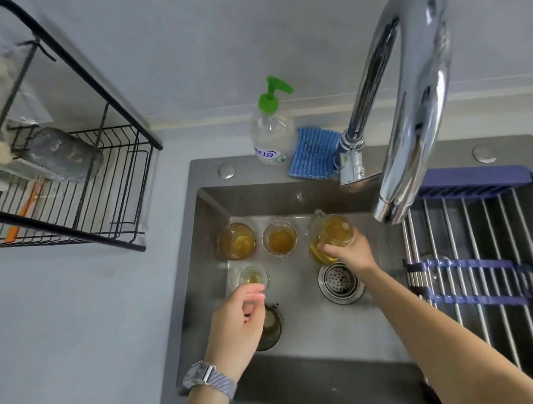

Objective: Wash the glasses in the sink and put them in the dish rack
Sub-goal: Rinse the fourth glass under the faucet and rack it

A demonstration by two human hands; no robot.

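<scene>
a grey steel sink (205, 236) fills the middle of the view, sunk into a pale grey counter (79, 304) against a pale wall. a tall chrome tap (408, 101) arches over it, its spout ending just above and beside the right hand. right of that hand, a roll-up drying rack (478, 252) of steel rods with blue bands covers the sink's right side. well to the left of the left hand, a black wire dish rack (104, 195) stands on the counter. beyond both hands, on the sink's back ledge, stand a clear soap bottle (271, 133) with a green pump and a blue striped cloth (313, 154).

the right hand (349, 253) grips a glass pitcher (330, 238) of amber liquid, tilted with its spout pointing away and to the left. left of it, two glasses (236, 241) holding amber liquid stand upright, mouths up, between the hands. the left hand (237, 323), wearing a wristwatch (203, 375), hovers with loosely curled fingers just short of a small upright glass (251, 276); contact is unclear. a round drain strainer (340, 283) lies below the right hand, and a dark strainer basket (270, 328) sits partly hidden under the left hand.
</scene>
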